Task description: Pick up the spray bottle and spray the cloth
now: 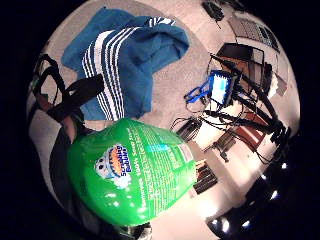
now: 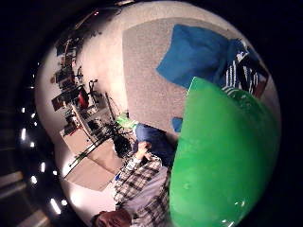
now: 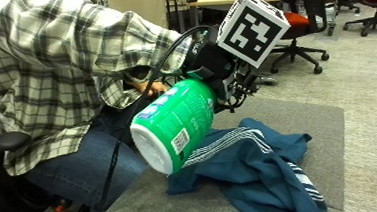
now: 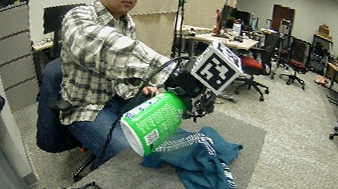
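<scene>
A green spray bottle [image 3: 176, 122] hangs tilted in the air above the table, its white base toward the near edge and its top toward the cloth. My gloved right hand [image 3: 220, 71] grips its upper end, fingers curled round the neck. The bottle's green body fills much of both palm views [image 1: 132, 170] [image 2: 222, 161]. A blue cloth with white stripes [image 3: 259, 166] lies crumpled on the grey table [image 3: 309, 112], just below and beyond the bottle. It shows in the palm views too [image 1: 125, 55] [image 2: 199, 54]. The nozzle is hidden behind the hand.
The person sits on a dark chair [image 4: 50, 127] at the table's left edge. Bare grey tabletop [image 4: 143, 181] lies in front of the cloth. Office chairs [image 3: 303, 33] and desks stand on the floor beyond.
</scene>
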